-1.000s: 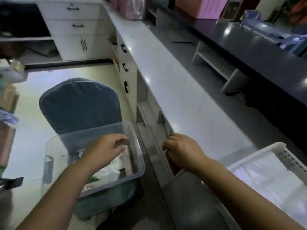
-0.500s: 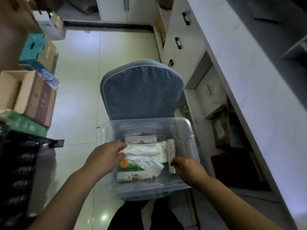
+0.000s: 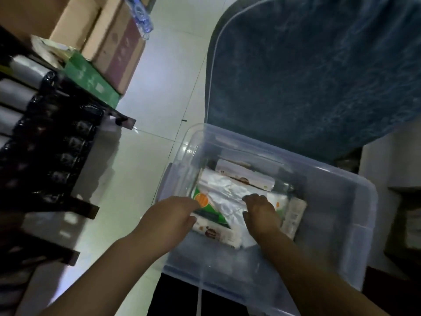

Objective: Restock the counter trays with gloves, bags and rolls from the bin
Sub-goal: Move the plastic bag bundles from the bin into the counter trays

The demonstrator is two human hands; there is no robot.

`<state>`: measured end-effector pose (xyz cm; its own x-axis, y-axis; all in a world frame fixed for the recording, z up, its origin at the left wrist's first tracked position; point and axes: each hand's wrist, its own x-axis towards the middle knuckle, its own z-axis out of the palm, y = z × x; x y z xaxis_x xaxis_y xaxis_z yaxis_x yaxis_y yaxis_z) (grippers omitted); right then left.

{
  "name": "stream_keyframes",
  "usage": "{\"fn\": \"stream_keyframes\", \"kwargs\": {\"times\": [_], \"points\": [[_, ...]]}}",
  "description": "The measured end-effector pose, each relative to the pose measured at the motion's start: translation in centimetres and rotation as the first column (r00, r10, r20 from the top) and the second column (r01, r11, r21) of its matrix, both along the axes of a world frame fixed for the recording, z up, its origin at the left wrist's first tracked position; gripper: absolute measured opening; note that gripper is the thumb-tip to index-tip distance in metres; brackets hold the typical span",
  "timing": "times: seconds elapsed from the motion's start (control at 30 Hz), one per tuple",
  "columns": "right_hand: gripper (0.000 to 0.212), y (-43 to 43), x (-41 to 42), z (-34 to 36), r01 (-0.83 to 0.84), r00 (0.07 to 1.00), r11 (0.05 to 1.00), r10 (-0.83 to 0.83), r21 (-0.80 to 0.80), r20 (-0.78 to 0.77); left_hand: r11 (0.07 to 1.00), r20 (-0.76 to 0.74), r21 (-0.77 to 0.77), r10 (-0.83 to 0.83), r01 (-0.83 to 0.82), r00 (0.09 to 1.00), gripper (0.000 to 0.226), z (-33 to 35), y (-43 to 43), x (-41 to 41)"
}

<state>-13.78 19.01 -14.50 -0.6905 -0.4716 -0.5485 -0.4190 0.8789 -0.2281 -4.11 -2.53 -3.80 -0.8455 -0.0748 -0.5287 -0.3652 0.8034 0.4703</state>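
- Clear plastic storage bin (image 3: 337, 201) sits on the blue fabric chair (image 3: 307, 71), w/ our two hands reaching in.
- Our left hand (image 3: 169, 218) is at the bin's left wall, fingers curled round the edge of the green-and-orange packet (image 3: 206, 205); grip seems closed, can't tell how firm.
- Our right hand (image 3: 262, 213) lies palm-down, fingers spread on the crinkly clear plastic bag (image 3: 227, 195).
- White boxed rolls: one (image 3: 245, 175) at the back, one (image 3: 218, 233) in front, one (image 3: 295, 216) at right.
- Cardboard boxes (image 3: 109, 42) stacked far left.
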Motion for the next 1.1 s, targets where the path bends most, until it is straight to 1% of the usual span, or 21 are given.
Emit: {"fn": "stream_keyframes", "kwargs": {"times": [0.1, 0.23, 0.27, 0.33, 0.43, 0.5, 0.57, 0.6, 0.67, 0.7, 0.73, 0.8, 0.83, 0.87, 0.9, 0.93, 0.97, 1.0, 1.03, 1.07, 1.1], "points": [[0.049, -0.7, -0.8, -3.4, -0.067, 0.992, 0.998, 0.067, 0.008, -0.102, 0.998, -0.005, 0.040, 0.041, -0.040, 0.999, 0.032, -2.6, 1.2, 0.0], [0.058, -0.1, -1.6, -5.7, -0.198, 0.959, 0.977, 0.211, 0.085, -0.190, 0.995, -0.020, 0.075, 0.065, -0.063, 0.998, 0.033, -4.7, 2.8, 0.2], [0.057, 0.1, -2.0, -5.9, -0.223, 0.951, 0.972, 0.234, 0.078, -0.204, 0.994, -0.021, 0.079, 0.073, -0.071, 0.997, 0.034, -5.1, 3.2, 0.2], [0.053, 0.4, -2.7, -6.2, -0.261, 0.933, 0.965, 0.254, 0.005, -0.253, 0.994, -0.028, 0.072, 0.088, -0.086, 0.996, 0.034, -5.5, 3.8, 0.4], [0.042, 0.5, -3.4, -5.6, -0.284, 0.910, 0.956, 0.244, -0.076, -0.335, 0.985, -0.022, 0.079, 0.153, -0.151, 0.988, 0.033, -5.8, 4.8, 0.5], [0.037, 0.3, -3.3, -4.7, -0.222, 0.936, 0.969, 0.180, -0.112, -0.302, 0.969, 0.006, 0.094, 0.229, -0.229, 0.973, 0.031, -5.9, 5.3, 0.4], [0.028, -0.2, -2.9, -3.4, -0.043, 0.983, 0.990, 0.018, -0.132, -0.183, 0.944, 0.049, 0.105, 0.310, -0.314, 0.949, 0.027, -5.8, 5.9, 0.0], [0.025, -0.4, -2.5, -2.8, 0.049, 0.992, 0.992, -0.062, -0.112, -0.112, 0.923, 0.077, 0.123, 0.358, -0.365, 0.931, 0.025, -5.8, 6.1, -0.1], [0.021, -0.6, -1.6, -1.7, 0.238, 0.970, 0.962, -0.228, -0.137, 0.087, 0.849, 0.157, 0.187, 0.470, -0.494, 0.868, 0.021, -5.7, 6.3, -0.6], [0.019, -0.7, -1.2, -1.1, 0.363, 0.919, 0.915, -0.320, -0.178, 0.231, 0.803, 0.206, 0.217, 0.518, -0.555, 0.830, 0.018, -5.7, 6.4, -1.0], [0.018, -0.8, -0.8, -0.2, 0.489, 0.844, 0.844, -0.394, -0.220, 0.364, 0.754, 0.252, 0.244, 0.558, -0.610, 0.791, 0.018, -5.6, 6.3, -1.4], [0.019, -1.1, -0.2, 1.5, 0.664, 0.697, 0.701, -0.453, -0.260, 0.556, 0.638, 0.341, 0.288, 0.628, -0.714, 0.699, 0.020, -5.6, 6.1, -2.4], [0.023, -1.2, 0.1, 2.3, 0.734, 0.614, 0.632, -0.459, -0.249, 0.642, 0.537, 0.397, 0.326, 0.669, -0.778, 0.628, 0.025, -5.6, 6.0, -2.8], [0.029, -1.2, 0.4, 3.0, 0.793, 0.524, 0.567, -0.446, -0.224, 0.726, 0.381, 0.477, 0.380, 0.700, -0.843, 0.531, 0.028, -5.4, 5.8, -3.2], [0.035, -1.2, 0.8, 3.5, 0.828, 0.449, 0.528, -0.420, -0.190, 0.789, 0.184, 0.568, 0.432, 0.705, -0.883, 0.425, 0.030, -5.1, 5.7, -3.5], [0.038, -1.1, 1.0, 3.8, 0.845, 0.395, 0.511, -0.392, -0.160, 0.831, 0.005, 0.643, 0.460, 0.688, -0.888, 0.337, 0.030, -4.8, 5.6, -3.7], [0.039, -1.0, 1.3, 4.0, 0.850, 0.357, 0.509, -0.364, -0.137, 0.860, -0.130, 0.686, 0.476, 0.674, -0.870, 0.275, 0.028, -4.5, 5.4, -3.8], [0.036, -0.9, 1.5, 4.0, 0.851, 0.326, 0.512, -0.336, -0.120, 0.884, -0.188, 0.695, 0.485, 0.676, -0.854, 0.246, 0.025, -4.4, 5.2, -3.8], [0.031, -0.8, 1.8, 3.8, 0.849, 0.314, 0.515, -0.316, -0.116, 0.896, -0.190, 0.673, 0.497, 0.700, -0.847, 0.238, 0.021, -4.4, 5.1, -3.7], [0.026, -0.6, 1.9, 3.4, 0.850, 0.322, 0.511, -0.315, -0.126, 0.892, -0.126, 0.617, 0.504, 0.745, -0.854, 0.254, 0.018, -4.3, 5.0, -3.7], [0.021, -0.5, 2.0, 2.8, 0.843, 0.367, 0.515, -0.347, -0.152, 0.863, -0.027, 0.539, 0.499, 0.793, -0.866, 0.286, 0.017, -4.3, 4.7, -3.7]]}}
